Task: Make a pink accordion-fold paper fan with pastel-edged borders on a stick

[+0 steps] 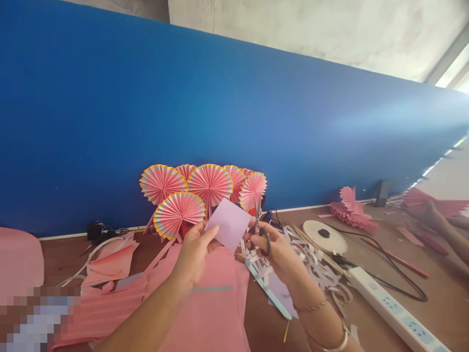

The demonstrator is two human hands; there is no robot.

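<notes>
A square of lilac paper (229, 225) is pinched by its left edge between the thumb and fingers of my left hand (194, 252). My right hand (280, 254) has its fingers in the dark handles of a pair of scissors (257, 215), whose blades point up and away. The fingers of that hand are also close to the paper's right corner; whether they touch it I cannot tell. Below both hands lie sheets of pink paper (205, 308). Behind the lilac square stand several pleated pink paper fans (210, 183) with yellow-edged rims.
Curled white paper strips (311, 264) and a pale blue bar (269, 291) lie to the right. Beyond them are a round white lid-like disc (322, 234), a black cable and a power strip (392, 308). A blue partition (220, 107) closes off the back. Another person's arm (445, 227) reaches in at far right.
</notes>
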